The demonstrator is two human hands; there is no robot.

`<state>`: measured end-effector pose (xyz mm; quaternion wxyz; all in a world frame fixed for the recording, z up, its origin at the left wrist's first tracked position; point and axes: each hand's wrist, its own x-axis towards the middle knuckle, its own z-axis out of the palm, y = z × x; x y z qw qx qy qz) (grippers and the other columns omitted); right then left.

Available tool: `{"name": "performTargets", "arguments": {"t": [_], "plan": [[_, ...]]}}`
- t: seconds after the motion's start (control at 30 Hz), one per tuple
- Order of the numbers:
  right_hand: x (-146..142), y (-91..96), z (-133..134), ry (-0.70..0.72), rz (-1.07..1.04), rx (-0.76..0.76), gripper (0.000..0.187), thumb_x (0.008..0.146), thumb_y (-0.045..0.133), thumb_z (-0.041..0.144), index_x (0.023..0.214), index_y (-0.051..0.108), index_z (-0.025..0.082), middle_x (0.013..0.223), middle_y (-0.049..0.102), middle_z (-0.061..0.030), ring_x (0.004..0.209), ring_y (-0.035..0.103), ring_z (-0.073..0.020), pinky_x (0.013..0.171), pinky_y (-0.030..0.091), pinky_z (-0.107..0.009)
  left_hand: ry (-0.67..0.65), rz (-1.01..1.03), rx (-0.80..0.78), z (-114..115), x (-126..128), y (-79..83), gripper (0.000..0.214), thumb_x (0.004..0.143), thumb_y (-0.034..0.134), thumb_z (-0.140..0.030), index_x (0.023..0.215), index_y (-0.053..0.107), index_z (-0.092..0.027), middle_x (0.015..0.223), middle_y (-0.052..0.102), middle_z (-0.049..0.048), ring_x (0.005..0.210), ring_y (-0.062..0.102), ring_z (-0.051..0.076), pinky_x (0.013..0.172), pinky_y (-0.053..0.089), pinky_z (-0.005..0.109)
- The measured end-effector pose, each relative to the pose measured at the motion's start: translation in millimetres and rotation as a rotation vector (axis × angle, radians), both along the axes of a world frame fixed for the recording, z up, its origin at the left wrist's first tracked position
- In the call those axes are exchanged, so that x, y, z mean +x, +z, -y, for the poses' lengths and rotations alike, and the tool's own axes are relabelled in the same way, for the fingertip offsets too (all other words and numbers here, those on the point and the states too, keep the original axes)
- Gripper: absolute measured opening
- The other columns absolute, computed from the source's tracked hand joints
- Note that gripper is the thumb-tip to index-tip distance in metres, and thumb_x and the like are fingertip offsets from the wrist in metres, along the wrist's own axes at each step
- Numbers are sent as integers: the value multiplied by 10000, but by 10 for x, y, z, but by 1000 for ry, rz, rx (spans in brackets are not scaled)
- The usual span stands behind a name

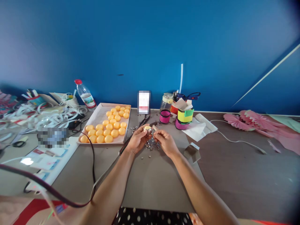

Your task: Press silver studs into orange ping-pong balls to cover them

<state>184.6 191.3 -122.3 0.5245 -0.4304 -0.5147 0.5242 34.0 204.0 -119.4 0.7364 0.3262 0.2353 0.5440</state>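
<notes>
Over the middle of the table, my left hand (pixel 137 138) is closed round a small yellow ball (pixel 147 127) that has shiny silver bits on its near side. Close beside it, my right hand (pixel 166 142) pinches a short pale stick (pixel 155 127), its upper end showing above the fingers. Loose silver rhinestones (pixel 151 144) lie heaped under and around both hands. To the left, a shallow white box (pixel 95 114) holds many smooth orange-yellow balls (pixel 109 126). Whether the stick touches the held ball I cannot tell.
A phone-like screen (pixel 143 102) stands at the wall. Behind my right hand are a magenta-banded jar (pixel 165 116) and a yellow-banded holder (pixel 185 116). A bottle (pixel 85 94), tangled white strips (pixel 47 109) and dark cables (pixel 93 156) are on the left; pink paper fans (pixel 253 120) lie right.
</notes>
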Motion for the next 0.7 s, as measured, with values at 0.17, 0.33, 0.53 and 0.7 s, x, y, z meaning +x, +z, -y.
{"name": "performTargets", "arguments": {"t": [0.17, 0.33, 0.53, 0.7], "plan": [[-30, 16, -1, -13, -88, -6, 182, 674, 658, 358, 763, 596, 213, 707, 609, 5, 611, 540, -144, 634, 421, -276, -18, 4, 19, 4, 21, -4, 410, 690, 775, -250, 1067, 642, -159, 974, 669, 59, 773, 610, 137, 756, 461, 293], [-43, 62, 29, -76, 56, 40, 176, 715, 613, 382, 735, 578, 211, 606, 513, 36, 579, 464, -130, 579, 377, -247, -17, -26, 13, 8, 41, -10, 426, 679, 784, -230, 1076, 647, -165, 970, 665, 49, 840, 611, 143, 793, 461, 286], [-49, 90, 37, -75, 136, 54, 198, 737, 590, 402, 709, 557, 208, 586, 492, 43, 579, 450, -126, 580, 388, -244, -17, -73, 31, 4, 55, -37, 421, 673, 784, -239, 1070, 657, -185, 990, 666, 35, 863, 607, 143, 824, 450, 296], [-47, 89, 30, -83, 179, 82, 151, 742, 578, 351, 687, 577, 209, 614, 531, 36, 626, 492, -138, 635, 419, -262, 4, -115, 23, -2, 63, -68, 431, 666, 784, -253, 1074, 660, -189, 951, 669, 28, 825, 604, 140, 792, 455, 290]]}}
